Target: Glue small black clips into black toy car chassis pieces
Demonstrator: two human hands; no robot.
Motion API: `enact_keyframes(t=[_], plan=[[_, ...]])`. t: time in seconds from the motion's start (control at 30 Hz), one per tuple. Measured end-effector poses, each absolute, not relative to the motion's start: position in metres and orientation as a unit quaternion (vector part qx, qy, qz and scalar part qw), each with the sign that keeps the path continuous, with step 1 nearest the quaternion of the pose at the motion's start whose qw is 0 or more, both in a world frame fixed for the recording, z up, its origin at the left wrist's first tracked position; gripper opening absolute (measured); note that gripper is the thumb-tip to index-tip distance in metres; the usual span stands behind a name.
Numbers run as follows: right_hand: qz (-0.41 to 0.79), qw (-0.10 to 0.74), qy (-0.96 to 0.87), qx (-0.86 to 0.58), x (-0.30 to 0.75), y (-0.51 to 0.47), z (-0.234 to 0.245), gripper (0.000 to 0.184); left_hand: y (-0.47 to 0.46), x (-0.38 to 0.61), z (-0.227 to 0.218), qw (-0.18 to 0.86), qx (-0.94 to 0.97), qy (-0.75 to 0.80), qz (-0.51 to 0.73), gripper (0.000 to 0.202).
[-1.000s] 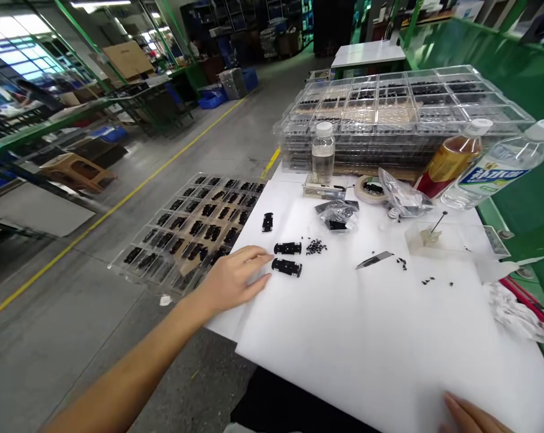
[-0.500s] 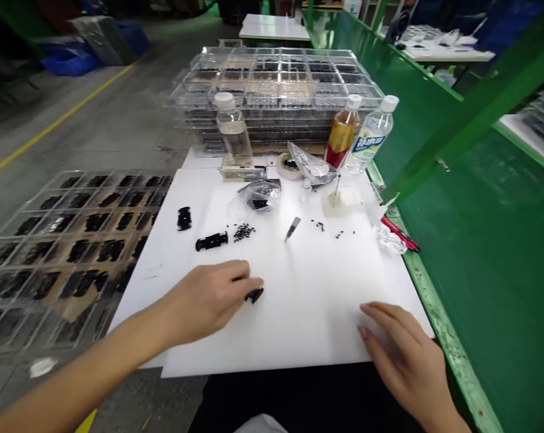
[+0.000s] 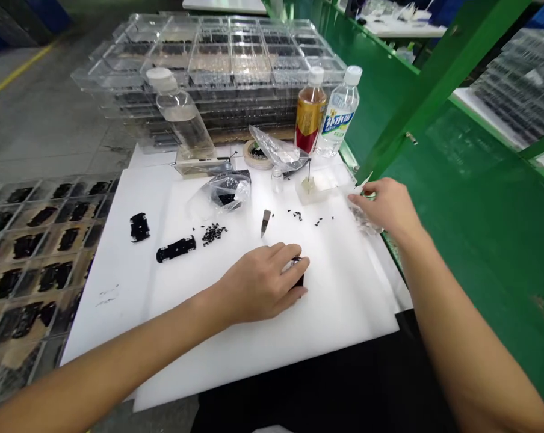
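Observation:
My left hand (image 3: 265, 279) is closed around a small black plastic part (image 3: 300, 279), which shows only partly between thumb and fingers just above the white foam sheet (image 3: 335, 300). At the right edge of the table, my right hand (image 3: 387, 207) pinches a white tube with a thin pointed tip (image 3: 366, 181); the fingers hide most of it. Crumpled white tissue (image 3: 364, 221) lies under that hand. A small grey pointed tool (image 3: 265, 223) rests beyond my left hand. Further left are a pile of tiny black pieces (image 3: 213, 233), a long black part (image 3: 176, 248) and a shorter black part (image 3: 139, 227).
Clear stacked trays (image 3: 236, 78) stand behind the table. Before them are a clear bottle (image 3: 184, 123), a yellow-red bottle (image 3: 310, 117), a labelled water bottle (image 3: 339, 117), a tape roll (image 3: 255, 157) and a plastic bag (image 3: 231, 191). A green post (image 3: 438, 96) rises at right.
My left hand has moved right with the black part. My right hand has gone from hovering open over the near right side to gripping the white tube farther back. The view has shifted.

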State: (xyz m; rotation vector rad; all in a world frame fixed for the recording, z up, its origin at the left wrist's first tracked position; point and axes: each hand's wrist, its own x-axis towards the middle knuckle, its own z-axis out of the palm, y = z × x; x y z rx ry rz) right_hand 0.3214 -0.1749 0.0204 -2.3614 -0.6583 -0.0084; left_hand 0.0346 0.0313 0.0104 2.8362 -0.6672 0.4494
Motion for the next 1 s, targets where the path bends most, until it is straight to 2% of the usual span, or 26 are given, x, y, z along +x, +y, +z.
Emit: enact_keyframes(t=[0.1,0.2,0.27,0.4,0.5,0.63,0.8,0.93,1.0], plan=[[-0.003,0.45,-0.266,-0.852,0.308,-0.185,0.038,0.015,0.042,0.023,0.009,0.108,0.937,-0.302,0.136,0.048],[0.033,0.58,-0.296,-0.758,0.279,-0.197,0.054,0.017,0.046,0.022,0.012,0.094,0.93,-0.323,0.146,0.029],[0.098,0.624,-0.32,-0.706,0.256,-0.202,0.055,0.02,0.043,0.026,0.016,0.079,0.927,-0.326,0.166,0.014],[0.208,0.636,-0.327,-0.668,0.222,-0.201,0.034,0.034,0.031,0.028,0.02,0.067,0.923,-0.317,0.205,0.01],[0.22,0.654,-0.286,-0.665,0.212,-0.193,0.013,0.038,0.025,0.023,0.016,0.082,0.927,-0.29,0.224,0.02],[0.202,0.701,-0.216,-0.648,0.21,-0.18,0.006,0.037,0.03,0.018,0.014,0.163,0.931,-0.258,0.198,0.025],[0.224,0.704,-0.172,-0.652,0.212,-0.171,0.014,0.057,0.036,0.014,0.017,0.249,0.932,-0.214,0.152,0.026],[0.14,0.69,-0.172,-0.689,0.2,-0.171,0.018,0.048,0.027,0.003,0.012,0.236,0.942,-0.136,0.195,0.033],[0.089,0.666,-0.152,-0.725,0.189,-0.173,0.02,0.045,0.024,-0.002,0.009,0.21,0.949,-0.128,0.198,0.028]])
